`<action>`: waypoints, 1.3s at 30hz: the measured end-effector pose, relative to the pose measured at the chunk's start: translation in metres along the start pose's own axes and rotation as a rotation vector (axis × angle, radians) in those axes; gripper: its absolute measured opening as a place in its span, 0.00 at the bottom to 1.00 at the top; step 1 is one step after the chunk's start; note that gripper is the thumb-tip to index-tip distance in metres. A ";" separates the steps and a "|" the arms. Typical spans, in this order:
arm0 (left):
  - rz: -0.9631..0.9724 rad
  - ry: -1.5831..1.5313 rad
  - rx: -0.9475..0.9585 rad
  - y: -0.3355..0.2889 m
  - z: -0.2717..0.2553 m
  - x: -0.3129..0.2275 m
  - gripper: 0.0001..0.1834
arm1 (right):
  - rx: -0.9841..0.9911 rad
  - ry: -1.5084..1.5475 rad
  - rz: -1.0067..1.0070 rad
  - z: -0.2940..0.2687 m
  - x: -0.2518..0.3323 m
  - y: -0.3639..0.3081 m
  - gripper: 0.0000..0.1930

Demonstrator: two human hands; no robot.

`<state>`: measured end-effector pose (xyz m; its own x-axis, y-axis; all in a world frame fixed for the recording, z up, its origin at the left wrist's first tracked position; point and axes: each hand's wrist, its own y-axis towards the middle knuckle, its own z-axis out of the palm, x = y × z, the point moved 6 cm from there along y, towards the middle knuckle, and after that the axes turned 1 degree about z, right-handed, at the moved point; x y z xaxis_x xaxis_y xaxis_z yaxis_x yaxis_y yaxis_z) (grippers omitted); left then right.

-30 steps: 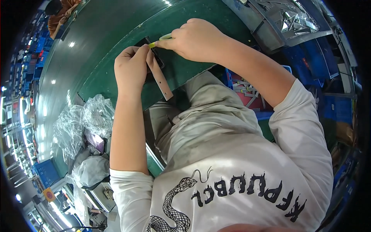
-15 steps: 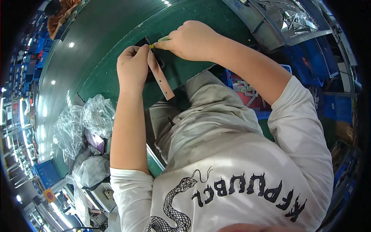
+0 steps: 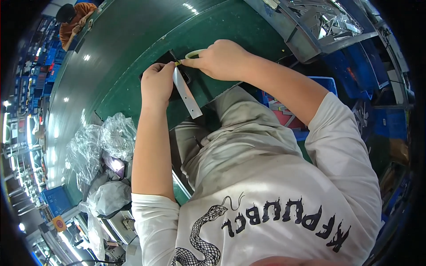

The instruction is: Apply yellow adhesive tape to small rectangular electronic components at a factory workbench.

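Observation:
My left hand (image 3: pixel 157 84) pinches the upper end of a flat, shiny metal strip (image 3: pixel 187 96) with small holes near its lower end. The strip slants down toward my lap. At its top, a small piece of yellow tape (image 3: pixel 178 63) lies against the metal beside my left fingertips. My right hand (image 3: pixel 222 60) is closed on a pale yellow-green tape roll (image 3: pixel 194 54), whose ring shows partly past the fingers. Its index finger stretches to the yellow piece. Under the hands, a dark object (image 3: pixel 185 76) rests on the green table, mostly hidden.
The green tabletop (image 3: pixel 133 88) curves around the hands. Crumpled clear plastic bags (image 3: pixel 117 133) lie at left. A grey metal bin (image 3: pixel 306 44) with metal pieces stands far right, and a blue crate (image 3: pixel 326 83) with strips sits beside my right forearm. A person (image 3: pixel 73 20) sits far left.
Both hands and the strip appear slightly lower in the picture, as the whole view has shifted. The strip has turned and looks brighter. More of the tape roll's ring shows.

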<state>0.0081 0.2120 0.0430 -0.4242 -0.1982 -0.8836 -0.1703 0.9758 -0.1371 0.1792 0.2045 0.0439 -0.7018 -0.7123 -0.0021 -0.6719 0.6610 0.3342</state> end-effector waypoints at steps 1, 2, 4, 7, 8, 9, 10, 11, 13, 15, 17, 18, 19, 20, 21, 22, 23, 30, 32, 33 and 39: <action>0.003 0.001 -0.003 0.001 0.000 0.000 0.15 | -0.026 -0.003 0.001 -0.003 0.001 -0.001 0.19; -0.014 0.011 0.006 0.004 0.001 0.003 0.14 | -0.052 -0.005 0.003 -0.005 0.002 -0.001 0.18; -0.027 0.022 0.012 0.009 0.001 0.008 0.13 | -0.063 0.022 0.013 -0.007 0.002 0.000 0.18; -0.002 -0.018 -0.028 0.010 -0.003 0.005 0.13 | -0.091 0.051 0.033 0.001 -0.003 0.003 0.18; -0.034 -0.051 -0.013 0.008 -0.003 0.005 0.12 | -0.108 0.055 0.037 0.005 -0.004 0.004 0.18; -0.065 -0.085 0.003 0.006 -0.003 0.005 0.12 | -0.113 0.053 0.037 0.005 -0.004 0.004 0.18; -0.060 -0.084 0.001 0.003 -0.005 0.004 0.12 | -0.119 0.049 0.019 0.005 -0.003 0.002 0.18; -0.038 -0.182 0.028 -0.002 -0.006 0.002 0.13 | -0.125 0.046 0.000 0.005 -0.001 0.000 0.19; 0.000 -0.333 0.053 -0.022 -0.007 -0.011 0.12 | -0.037 0.024 0.016 0.005 -0.002 -0.010 0.20; 0.001 -0.497 -0.005 -0.038 -0.011 -0.011 0.12 | 0.131 0.014 0.062 0.007 0.000 -0.024 0.23; -0.005 -0.662 -0.075 -0.056 -0.021 -0.007 0.11 | 0.024 0.021 0.051 0.003 0.005 -0.039 0.25; 0.043 -0.568 -0.113 -0.067 -0.027 -0.008 0.11 | -0.080 0.022 0.048 -0.005 0.007 -0.049 0.26; 0.085 -0.473 -0.158 -0.075 -0.032 -0.006 0.11 | -0.051 0.067 0.084 -0.005 0.009 -0.056 0.27; 0.082 -0.472 -0.156 -0.080 -0.032 -0.002 0.11 | -0.048 0.068 0.086 -0.008 0.013 -0.062 0.27; 0.125 -0.515 -0.113 -0.086 -0.030 0.000 0.11 | -0.070 0.153 0.097 -0.017 0.019 -0.069 0.27; 0.164 -0.560 -0.067 -0.092 -0.028 0.004 0.11 | -0.087 0.237 0.111 -0.026 0.025 -0.076 0.27; 0.178 -0.545 -0.008 -0.096 -0.027 0.009 0.15 | 0.010 0.385 0.102 -0.030 0.031 -0.080 0.27; 0.584 -0.462 0.274 -0.137 0.031 -0.032 0.24 | 0.198 1.201 0.186 -0.029 0.074 -0.110 0.21; 0.669 -0.348 0.329 -0.149 0.041 -0.036 0.21 | 0.236 1.374 0.203 -0.033 0.080 -0.118 0.18; 0.710 -0.271 0.308 -0.153 0.047 -0.038 0.21 | 0.217 1.413 0.245 -0.039 0.080 -0.122 0.16; 0.753 -0.271 0.569 -0.164 0.071 -0.042 0.28 | 0.161 0.924 0.059 -0.043 0.038 -0.166 0.12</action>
<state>0.1173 0.0665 0.0709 -0.0159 0.4527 -0.8915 0.5451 0.7514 0.3718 0.2740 0.0578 0.0288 -0.3165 -0.5359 0.7827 -0.7144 0.6775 0.1750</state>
